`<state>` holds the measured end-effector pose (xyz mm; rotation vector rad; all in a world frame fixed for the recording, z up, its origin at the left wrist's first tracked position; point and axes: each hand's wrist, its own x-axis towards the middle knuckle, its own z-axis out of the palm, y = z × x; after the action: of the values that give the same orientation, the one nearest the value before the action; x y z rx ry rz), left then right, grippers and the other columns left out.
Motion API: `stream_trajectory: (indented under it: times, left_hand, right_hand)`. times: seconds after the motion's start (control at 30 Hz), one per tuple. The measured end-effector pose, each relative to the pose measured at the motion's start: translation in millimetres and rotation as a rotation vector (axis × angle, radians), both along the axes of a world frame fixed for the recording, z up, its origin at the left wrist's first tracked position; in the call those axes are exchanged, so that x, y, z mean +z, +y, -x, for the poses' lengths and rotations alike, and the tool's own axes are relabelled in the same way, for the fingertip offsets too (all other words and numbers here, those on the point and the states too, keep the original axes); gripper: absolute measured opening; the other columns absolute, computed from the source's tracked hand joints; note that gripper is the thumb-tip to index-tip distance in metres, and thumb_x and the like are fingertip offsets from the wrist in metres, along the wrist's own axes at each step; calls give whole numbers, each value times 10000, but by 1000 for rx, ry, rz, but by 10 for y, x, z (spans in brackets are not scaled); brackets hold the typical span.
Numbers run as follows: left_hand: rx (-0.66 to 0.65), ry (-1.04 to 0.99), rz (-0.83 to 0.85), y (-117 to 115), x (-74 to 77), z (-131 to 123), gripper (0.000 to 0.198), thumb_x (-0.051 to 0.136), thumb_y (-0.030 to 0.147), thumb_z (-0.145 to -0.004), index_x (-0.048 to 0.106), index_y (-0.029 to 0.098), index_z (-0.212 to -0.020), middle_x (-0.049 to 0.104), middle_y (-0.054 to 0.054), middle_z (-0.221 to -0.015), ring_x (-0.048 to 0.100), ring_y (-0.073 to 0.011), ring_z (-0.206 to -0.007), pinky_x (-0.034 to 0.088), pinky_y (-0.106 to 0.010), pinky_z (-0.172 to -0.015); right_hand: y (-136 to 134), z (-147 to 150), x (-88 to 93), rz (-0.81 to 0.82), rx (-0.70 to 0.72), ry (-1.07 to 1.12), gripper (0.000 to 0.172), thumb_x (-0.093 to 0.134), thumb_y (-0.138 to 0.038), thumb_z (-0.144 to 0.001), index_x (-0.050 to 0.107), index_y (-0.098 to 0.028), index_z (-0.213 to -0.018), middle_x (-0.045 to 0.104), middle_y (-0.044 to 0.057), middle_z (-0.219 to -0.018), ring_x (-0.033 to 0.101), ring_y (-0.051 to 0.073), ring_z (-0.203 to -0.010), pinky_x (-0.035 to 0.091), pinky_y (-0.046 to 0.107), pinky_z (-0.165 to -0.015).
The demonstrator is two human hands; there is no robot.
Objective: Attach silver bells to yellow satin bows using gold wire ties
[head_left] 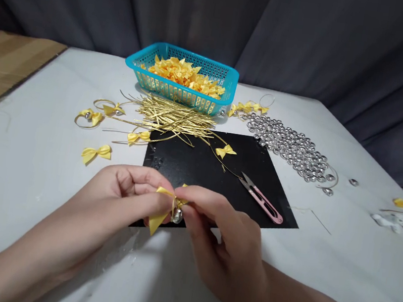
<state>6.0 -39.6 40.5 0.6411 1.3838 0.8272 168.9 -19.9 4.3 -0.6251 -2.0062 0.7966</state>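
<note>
Between my hands is a yellow ribbon bow (156, 220) with a small silver bell (177, 216) at its middle. My left hand (123, 200) pinches the bow's left side between thumb and fingers. From the right, the thumb and index finger of my right hand (228, 229) close on the bow's other side, beside a bit of gold cord (181, 201). The fingertips hide part of the knot, and I cannot tell how the cord runs there. Both hands are above the near edge of a black mat (195, 170).
Pink-handled thread snips (262, 199) lie on the mat. Behind it are a pile of gold cords (176, 116) and a teal basket (180, 88) of yellow bows. Silver bells (292, 148) spread at right, near a needle (321, 223). Loose bows (96, 153) lie on the white table (339, 260).
</note>
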Motion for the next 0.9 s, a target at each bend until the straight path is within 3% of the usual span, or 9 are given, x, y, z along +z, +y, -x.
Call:
stream_trajectory:
  times: [0.3,0.5,0.63,0.9]
  left_hand:
    - [-23,-159,-9,-14,-30,-42,172,650,217,-644,596,185,-484,518,45,-474,415,-82,-480,319,-161,-464]
    - [7,-264,-13,-18,-37,-91,206,657,243,-654,580,176,-476,496,63,-451,369,-66,-462,295,-147,-457]
    - [2,-256,-26,-8,-69,-72,192,664,251,-647,584,175,-489,511,59,-458,388,-67,-473,306,-147,-467]
    - [-43,-318,-104,41,-123,8,174,659,237,-629,601,195,-470,522,61,-426,401,-65,-455,323,-136,-439]
  right_hand:
    - [-16,8,-21,-28,-68,33,202,500,-33,-866,536,-184,-995,669,-11,-842,617,51,-643,484,119,-619]
    - [-39,12,23,-6,-155,45,154,535,-49,-854,544,-171,-949,663,-14,-762,536,41,-480,424,135,-444]
    - [-18,-17,41,33,-64,36,236,523,-26,-825,537,-132,-1036,676,2,-770,449,32,-373,375,165,-358]
    - [85,-137,41,7,135,-51,401,545,-19,-811,478,-136,-1189,711,6,-926,506,35,-435,428,142,-405]
